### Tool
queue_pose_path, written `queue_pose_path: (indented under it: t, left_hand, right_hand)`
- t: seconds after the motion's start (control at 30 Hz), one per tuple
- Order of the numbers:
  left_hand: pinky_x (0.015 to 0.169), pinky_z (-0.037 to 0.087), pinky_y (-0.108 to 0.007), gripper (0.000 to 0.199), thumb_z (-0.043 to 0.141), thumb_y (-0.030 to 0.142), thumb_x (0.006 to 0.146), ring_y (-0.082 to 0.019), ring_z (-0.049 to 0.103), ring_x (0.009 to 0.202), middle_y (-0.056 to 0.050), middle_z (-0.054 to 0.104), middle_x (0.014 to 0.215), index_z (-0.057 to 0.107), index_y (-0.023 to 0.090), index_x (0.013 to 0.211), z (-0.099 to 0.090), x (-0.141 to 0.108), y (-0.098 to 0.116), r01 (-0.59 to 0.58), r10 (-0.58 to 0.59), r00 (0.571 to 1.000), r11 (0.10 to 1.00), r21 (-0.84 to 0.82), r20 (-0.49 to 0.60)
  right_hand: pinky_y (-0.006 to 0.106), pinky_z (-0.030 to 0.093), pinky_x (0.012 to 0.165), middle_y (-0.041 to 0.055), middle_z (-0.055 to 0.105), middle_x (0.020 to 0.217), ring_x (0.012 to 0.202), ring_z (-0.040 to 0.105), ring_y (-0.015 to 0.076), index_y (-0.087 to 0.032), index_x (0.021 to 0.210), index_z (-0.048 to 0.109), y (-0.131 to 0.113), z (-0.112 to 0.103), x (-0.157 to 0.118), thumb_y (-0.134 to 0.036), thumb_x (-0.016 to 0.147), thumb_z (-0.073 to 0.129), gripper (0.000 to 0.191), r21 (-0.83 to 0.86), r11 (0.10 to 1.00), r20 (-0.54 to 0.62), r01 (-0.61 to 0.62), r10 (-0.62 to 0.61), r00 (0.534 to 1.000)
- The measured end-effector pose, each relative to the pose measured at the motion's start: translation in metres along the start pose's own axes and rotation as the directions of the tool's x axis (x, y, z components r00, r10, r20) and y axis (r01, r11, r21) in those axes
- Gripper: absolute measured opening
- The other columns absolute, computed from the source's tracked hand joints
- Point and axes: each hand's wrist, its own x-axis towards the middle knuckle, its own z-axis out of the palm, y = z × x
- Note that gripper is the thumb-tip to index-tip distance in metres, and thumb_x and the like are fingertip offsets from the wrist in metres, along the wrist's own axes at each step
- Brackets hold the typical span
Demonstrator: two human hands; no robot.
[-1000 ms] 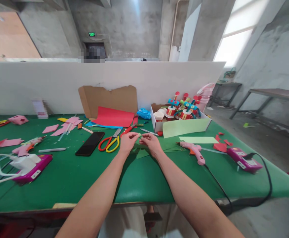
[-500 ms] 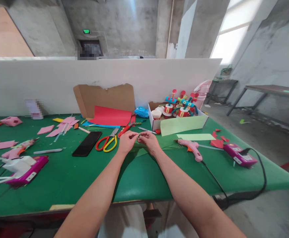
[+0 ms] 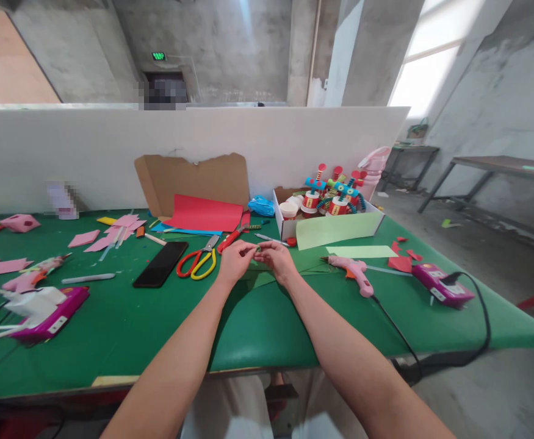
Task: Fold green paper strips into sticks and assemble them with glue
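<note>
My left hand (image 3: 236, 261) and my right hand (image 3: 276, 258) meet above the green table, fingertips pinched round a small green piece (image 3: 257, 248), mostly hidden by the fingers. Below them lie dark green paper sheets (image 3: 260, 278). Left of my left hand are scissors (image 3: 199, 261) with red and yellow handles and a black phone (image 3: 160, 265). A red-handled tool (image 3: 230, 241) lies just behind that hand. To the right of my right hand rests a pink glue gun (image 3: 354, 272).
Behind stands a white box (image 3: 286, 229) holding red cup figures (image 3: 339, 206). Red paper (image 3: 206, 213) leans on cardboard (image 3: 193, 177). Purple power strips (image 3: 445, 286) sit right and left, with cables. Pink paper scraps (image 3: 115, 235) lie at the left. A white panel (image 3: 202, 131) borders the back.
The fingers of my right hand have shifted slightly around the small green piece. Both hands stay in nearly the same place.
</note>
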Motion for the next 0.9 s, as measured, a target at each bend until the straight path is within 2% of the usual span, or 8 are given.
queue_pose_path:
  t: [0.23, 0.33, 0.43, 0.57, 0.67, 0.73, 0.8, 0.9]
  left_hand:
    - [0.062, 0.043, -0.023, 0.021, 0.056, 0.006, 0.071, -0.013, 0.053, 0.062, -0.001, 0.065, 0.072, 0.071, 0.020, 0.076, 0.001, 0.000, -0.008, -0.212, 0.206, 0.977, 0.965, 0.154, 0.054]
    - [0.062, 0.044, -0.023, 0.026, 0.051, 0.004, 0.072, -0.013, 0.054, 0.063, -0.002, 0.066, 0.073, 0.071, 0.019, 0.078, 0.002, 0.000, -0.014, -0.295, 0.286, 0.956, 0.930, 0.217, 0.072]
    - [0.062, 0.045, -0.024, 0.026, 0.049, 0.006, 0.074, -0.013, 0.055, 0.063, -0.002, 0.066, 0.074, 0.070, 0.019, 0.078, 0.002, 0.001, -0.017, -0.319, 0.311, 0.948, 0.921, 0.223, 0.070]
    - [0.061, 0.045, -0.024, 0.023, 0.048, 0.012, 0.076, -0.013, 0.057, 0.064, -0.003, 0.066, 0.073, 0.070, 0.018, 0.079, 0.002, 0.003, -0.019, -0.230, 0.225, 0.973, 0.968, 0.103, 0.053]
    - [0.058, 0.046, -0.023, 0.022, 0.050, 0.018, 0.076, -0.013, 0.057, 0.061, -0.002, 0.065, 0.069, 0.069, 0.016, 0.087, 0.001, 0.006, -0.021, -0.056, 0.057, 0.998, 0.996, -0.073, 0.012]
    - [0.056, 0.047, -0.023, 0.023, 0.052, 0.024, 0.076, -0.013, 0.057, 0.058, -0.002, 0.064, 0.067, 0.067, 0.015, 0.091, 0.000, 0.007, -0.021, 0.059, -0.064, 0.998, 0.985, -0.162, -0.025]
    - [0.056, 0.047, -0.024, 0.024, 0.053, 0.030, 0.076, -0.013, 0.058, 0.058, -0.002, 0.064, 0.066, 0.067, 0.015, 0.089, 0.000, 0.007, -0.020, 0.130, -0.139, 0.990, 0.973, -0.189, -0.036]
    - [0.056, 0.046, -0.024, 0.026, 0.054, 0.038, 0.076, -0.013, 0.056, 0.057, -0.001, 0.063, 0.063, 0.066, 0.016, 0.080, 0.001, 0.006, -0.016, 0.134, -0.133, 0.991, 0.982, -0.135, 0.019]
  right_hand:
    - [0.029, 0.057, 0.064, 0.0011, 0.067, 0.058, 0.055, 0.064, 0.0138, -0.017, 0.066, 0.063, -0.004, 0.000, -0.001, -0.020, 0.069, 0.061, 0.004, 0.032, 0.999, -0.019, 0.007, -0.006, 1.000]
    - [0.026, 0.057, 0.061, -0.0009, 0.066, 0.057, 0.052, 0.063, 0.0119, -0.018, 0.066, 0.062, -0.003, 0.000, -0.001, -0.028, 0.069, 0.069, 0.013, 0.019, 0.999, -0.017, 0.031, -0.031, 0.999]
    - [0.025, 0.056, 0.060, -0.0016, 0.066, 0.058, 0.052, 0.062, 0.0111, -0.018, 0.066, 0.061, -0.001, -0.001, -0.002, -0.031, 0.062, 0.078, 0.022, 0.000, 0.998, 0.000, 0.060, -0.060, 0.998]
    - [0.025, 0.056, 0.062, -0.0020, 0.066, 0.059, 0.054, 0.064, 0.0113, -0.018, 0.067, 0.061, -0.001, -0.003, -0.002, -0.033, 0.055, 0.083, 0.030, 0.005, 0.998, 0.017, 0.069, -0.069, 0.997]
    - [0.028, 0.057, 0.066, -0.0025, 0.067, 0.063, 0.059, 0.066, 0.0128, -0.018, 0.070, 0.061, -0.004, -0.003, -0.002, -0.032, 0.053, 0.084, 0.032, 0.049, 0.995, 0.008, 0.090, -0.091, 0.996]
    - [0.030, 0.057, 0.070, -0.0016, 0.068, 0.067, 0.063, 0.067, 0.0138, -0.017, 0.072, 0.062, -0.007, -0.002, -0.002, -0.030, 0.053, 0.085, 0.032, 0.066, 0.993, 0.000, 0.100, -0.100, 0.995]
    - [0.032, 0.057, 0.074, -0.0012, 0.068, 0.069, 0.065, 0.067, 0.0140, -0.017, 0.073, 0.063, -0.009, -0.001, -0.003, -0.029, 0.053, 0.085, 0.032, 0.073, 0.992, -0.017, 0.108, -0.107, 0.994]
    - [0.031, 0.056, 0.077, -0.0024, 0.066, 0.069, 0.066, 0.067, 0.0133, -0.017, 0.071, 0.062, -0.010, 0.000, -0.004, -0.028, 0.052, 0.085, 0.032, 0.084, 0.988, -0.052, 0.129, -0.125, 0.991]
